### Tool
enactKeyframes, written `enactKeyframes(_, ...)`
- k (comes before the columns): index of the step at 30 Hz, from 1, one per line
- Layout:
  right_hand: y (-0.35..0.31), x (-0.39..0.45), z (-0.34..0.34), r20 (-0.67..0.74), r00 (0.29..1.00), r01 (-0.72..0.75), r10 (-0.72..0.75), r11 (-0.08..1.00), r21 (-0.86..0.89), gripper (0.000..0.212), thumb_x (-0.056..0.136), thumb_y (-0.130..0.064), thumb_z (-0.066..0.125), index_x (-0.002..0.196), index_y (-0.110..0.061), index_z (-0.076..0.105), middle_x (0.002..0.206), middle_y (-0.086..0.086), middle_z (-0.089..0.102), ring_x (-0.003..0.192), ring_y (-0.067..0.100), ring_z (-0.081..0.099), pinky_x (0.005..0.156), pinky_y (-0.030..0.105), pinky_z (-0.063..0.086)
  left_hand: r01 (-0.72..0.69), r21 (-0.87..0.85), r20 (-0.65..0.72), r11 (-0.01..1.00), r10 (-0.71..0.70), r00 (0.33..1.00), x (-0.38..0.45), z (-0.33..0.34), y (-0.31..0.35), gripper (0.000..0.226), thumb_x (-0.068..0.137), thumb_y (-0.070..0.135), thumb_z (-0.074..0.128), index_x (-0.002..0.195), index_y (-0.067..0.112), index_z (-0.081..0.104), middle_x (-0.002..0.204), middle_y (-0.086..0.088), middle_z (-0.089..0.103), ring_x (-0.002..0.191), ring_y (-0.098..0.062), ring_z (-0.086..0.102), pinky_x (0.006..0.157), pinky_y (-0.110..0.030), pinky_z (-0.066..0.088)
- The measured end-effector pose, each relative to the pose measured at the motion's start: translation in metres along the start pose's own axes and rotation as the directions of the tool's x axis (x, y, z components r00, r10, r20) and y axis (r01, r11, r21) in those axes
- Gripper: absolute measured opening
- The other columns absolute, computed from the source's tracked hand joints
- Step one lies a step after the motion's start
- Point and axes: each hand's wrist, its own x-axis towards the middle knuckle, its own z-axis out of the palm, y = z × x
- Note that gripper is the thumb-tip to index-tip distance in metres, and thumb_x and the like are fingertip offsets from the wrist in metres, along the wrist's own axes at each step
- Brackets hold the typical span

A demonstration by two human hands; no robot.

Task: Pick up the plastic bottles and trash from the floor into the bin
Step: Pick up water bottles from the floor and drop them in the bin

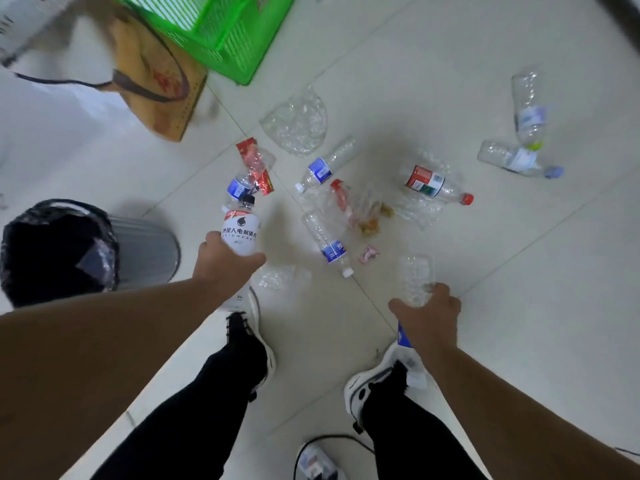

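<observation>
My left hand [221, 263] grips a white bottle [241, 230] with a black cap and dark lettering, held upright just right of the bin [145, 251]. My right hand [429, 315] holds a clear crumpled bottle [415, 277] above the floor; a blue label shows under the wrist. The grey bin has a black liner [45, 251]. Several bottles lie on the tiles: blue-labelled ones [322, 171] [329, 245], a red-labelled one with a red cap [434, 185], two at the far right [528, 110] [516, 159]. Red wrappers [254, 164], clear plastic [298, 124] and crumbs [372, 218] lie among them.
A green plastic crate [221, 32] stands at the back, a cardboard box [162, 84] to its left with a dark strap across it. My two feet in black-and-white shoes [249, 341] [374, 382] stand near the litter. A pink scrap [369, 254] lies by the near bottle.
</observation>
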Motion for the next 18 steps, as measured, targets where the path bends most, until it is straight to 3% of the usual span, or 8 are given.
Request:
enactKeyframes(5, -0.028, -0.029, -0.033, 0.091, 0.975, 0.214, -0.203, 0.968, -0.135, 0.068, 0.072, -0.030, 0.087, 0.128, -0.022, 0.049, 0.127, 0.000, 0.039, 0.095, 0.027, 0.059, 0.084, 0.040, 0.051, -0.016, 0.052, 0.049, 0.999, 0.013, 0.999, -0.051, -0.039, -0.017, 0.074, 0.057, 0.048, 0.086, 0.116, 0.015, 0.057, 0.108, -0.010, 0.064, 0.090, -0.029, 0.068, 0.080, -0.045, 0.060)
enactKeyframes(7, -0.038, -0.032, -0.045, 0.144, 0.945, 0.322, -0.295, 0.919, -0.228, 0.066, 0.071, -0.032, 0.087, 0.125, -0.026, 0.049, 0.121, -0.006, 0.038, 0.094, 0.028, 0.059, 0.080, 0.038, 0.047, -0.016, 0.024, 0.100, 1.000, 0.014, 0.995, -0.063, -0.045, -0.024, 0.070, 0.055, 0.049, 0.085, 0.112, 0.016, 0.058, 0.106, -0.010, 0.066, 0.088, -0.028, 0.070, 0.077, -0.044, 0.061)
enactKeyframes(10, -0.048, -0.034, -0.057, 0.192, 0.931, 0.357, -0.309, 0.881, -0.311, 0.067, 0.068, -0.036, 0.085, 0.125, -0.030, 0.049, 0.124, -0.008, 0.038, 0.090, 0.024, 0.058, 0.080, 0.036, 0.046, 0.007, -0.006, 0.158, 1.000, -0.006, 0.987, -0.070, -0.042, -0.037, 0.066, 0.055, 0.047, 0.085, 0.107, 0.018, 0.057, 0.108, -0.011, 0.064, 0.086, -0.026, 0.069, 0.068, -0.036, 0.053)
enactKeyframes(12, -0.050, -0.032, -0.054, 0.223, 0.931, 0.351, -0.287, 0.872, -0.342, 0.070, 0.069, -0.036, 0.085, 0.131, -0.027, 0.052, 0.131, -0.007, 0.041, 0.098, 0.025, 0.062, 0.086, 0.039, 0.050, 0.016, -0.016, 0.156, 1.000, -0.013, 0.988, -0.070, -0.030, -0.048, 0.068, 0.057, 0.044, 0.086, 0.113, 0.017, 0.057, 0.119, -0.010, 0.060, 0.098, -0.028, 0.067, 0.075, -0.036, 0.050)
enactKeyframes(15, -0.044, -0.016, -0.038, 0.282, 0.925, 0.356, -0.254, 0.840, -0.409, 0.076, 0.071, -0.037, 0.085, 0.140, -0.019, 0.056, 0.148, -0.002, 0.042, 0.114, 0.030, 0.066, 0.097, 0.041, 0.053, 0.016, -0.018, 0.072, 1.000, -0.015, 0.997, -0.061, 0.004, -0.065, 0.080, 0.065, 0.037, 0.090, 0.133, 0.015, 0.052, 0.151, -0.012, 0.041, 0.131, -0.038, 0.053, 0.099, -0.046, 0.049)
enactKeyframes(18, -0.031, 0.019, -0.003, 0.362, 0.902, 0.406, -0.234, 0.743, -0.532, 0.089, 0.074, -0.042, 0.085, 0.152, -0.017, 0.051, 0.166, 0.001, 0.029, 0.132, 0.034, 0.058, 0.107, 0.044, 0.051, 0.026, -0.019, 0.033, 0.999, -0.025, 0.999, -0.033, 0.046, -0.079, 0.091, 0.068, 0.036, 0.092, 0.144, 0.014, 0.047, 0.168, -0.014, 0.025, 0.149, -0.042, 0.033, 0.107, -0.052, 0.043)
